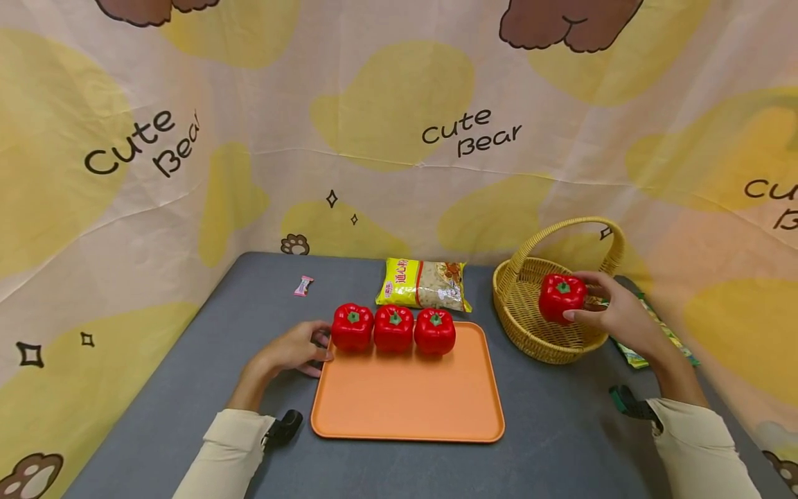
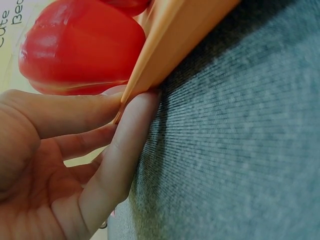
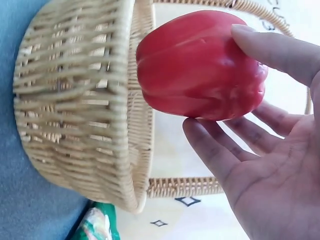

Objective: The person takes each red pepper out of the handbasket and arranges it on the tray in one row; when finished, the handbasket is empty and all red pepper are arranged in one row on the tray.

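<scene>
My right hand (image 1: 607, 312) grips a red bell pepper (image 1: 562, 298) with a green stem, thumb on one side and fingers on the other. In the right wrist view this pepper (image 3: 200, 65) is held up at the mouth of a wicker basket (image 3: 75, 95). At the left, my left hand (image 1: 302, 348) pinches the rim of an orange tray (image 1: 408, 409) between thumb and fingers, as the left wrist view shows up close. Three more red bell peppers (image 1: 393, 328) stand in a row along the tray's far side, the leftmost one right by the left hand.
Behind the tray lies a yellow bag of pasta (image 1: 424, 284). A small pink wrapped candy (image 1: 303, 285) is at the back left. Partly hidden behind the right arm, a green packet (image 1: 667, 333) lies beside the basket. A printed cloth (image 1: 386, 194) hangs around the grey table (image 1: 536, 443).
</scene>
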{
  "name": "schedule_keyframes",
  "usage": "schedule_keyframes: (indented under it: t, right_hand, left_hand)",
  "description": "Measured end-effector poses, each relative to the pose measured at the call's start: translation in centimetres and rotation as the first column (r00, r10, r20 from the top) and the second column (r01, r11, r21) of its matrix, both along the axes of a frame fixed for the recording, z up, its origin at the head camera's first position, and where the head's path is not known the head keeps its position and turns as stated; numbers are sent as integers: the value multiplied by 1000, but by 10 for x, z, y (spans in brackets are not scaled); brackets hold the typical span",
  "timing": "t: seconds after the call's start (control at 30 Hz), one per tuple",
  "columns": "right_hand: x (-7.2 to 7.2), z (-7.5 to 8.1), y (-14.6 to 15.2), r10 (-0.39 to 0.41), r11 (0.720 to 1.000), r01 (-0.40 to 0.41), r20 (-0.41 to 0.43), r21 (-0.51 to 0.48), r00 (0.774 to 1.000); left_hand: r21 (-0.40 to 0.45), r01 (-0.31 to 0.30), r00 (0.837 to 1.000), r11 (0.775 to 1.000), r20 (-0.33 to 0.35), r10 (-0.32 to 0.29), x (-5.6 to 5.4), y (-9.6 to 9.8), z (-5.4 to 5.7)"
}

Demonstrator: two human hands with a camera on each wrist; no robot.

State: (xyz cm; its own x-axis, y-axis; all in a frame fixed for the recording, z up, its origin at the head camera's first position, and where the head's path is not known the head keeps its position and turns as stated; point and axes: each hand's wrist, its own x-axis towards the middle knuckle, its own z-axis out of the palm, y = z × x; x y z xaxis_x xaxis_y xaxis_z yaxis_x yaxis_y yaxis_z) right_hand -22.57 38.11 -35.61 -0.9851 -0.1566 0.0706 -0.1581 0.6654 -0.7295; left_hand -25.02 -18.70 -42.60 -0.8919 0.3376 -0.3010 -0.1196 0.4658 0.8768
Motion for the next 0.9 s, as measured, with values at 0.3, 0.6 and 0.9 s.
schedule_keyframes:
  t: [0.3,0.6,0.9]
  right_hand:
    - [18,0,-19,50,997,-55,-67,-63,996]
    - [26,-5,-44,76,991,-87,-103,-98,992]
    - [24,-16,-66,129,976,-152,-147,-154,981]
  left_hand:
    - [2,19,1000,1000,3,-19,-1,-1,0]
    - [6,2,1000,1000,1,-2,-1,0,0]
    - [-2,13,1000,1000,-25,-13,1,0,1]
